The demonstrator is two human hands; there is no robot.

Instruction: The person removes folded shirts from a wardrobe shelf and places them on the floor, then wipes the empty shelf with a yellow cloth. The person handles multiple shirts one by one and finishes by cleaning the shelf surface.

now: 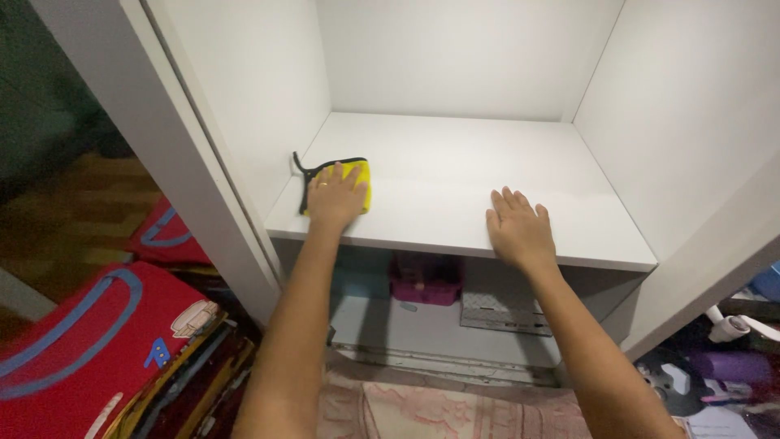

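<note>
The person leans into a white wardrobe with both arms stretched onto its shelf [455, 175]. The left hand [335, 197] lies flat on a yellow cloth [360, 183] with a black edge, fingers [337, 175] close together and pressed down on it rather than curled round it. The cloth sits at the left end of the shelf, close to the left wall and near the front edge. Its long axis seems to run from front to back, and a black loop or strap points from its far corner toward the left wall. Most of the cloth is hidden under the hand, so its full shape is hard to judge.

The right hand [517, 230] rests palm down on the bare shelf to the right of the cloth, well apart from it, fingers slightly spread and holding nothing.

Below the shelf, in shadow, stands a magenta box [426, 280], half cut off by the shelf's front edge. Left of the wardrobe lies a red mat [89, 341] with blue lines.
</note>
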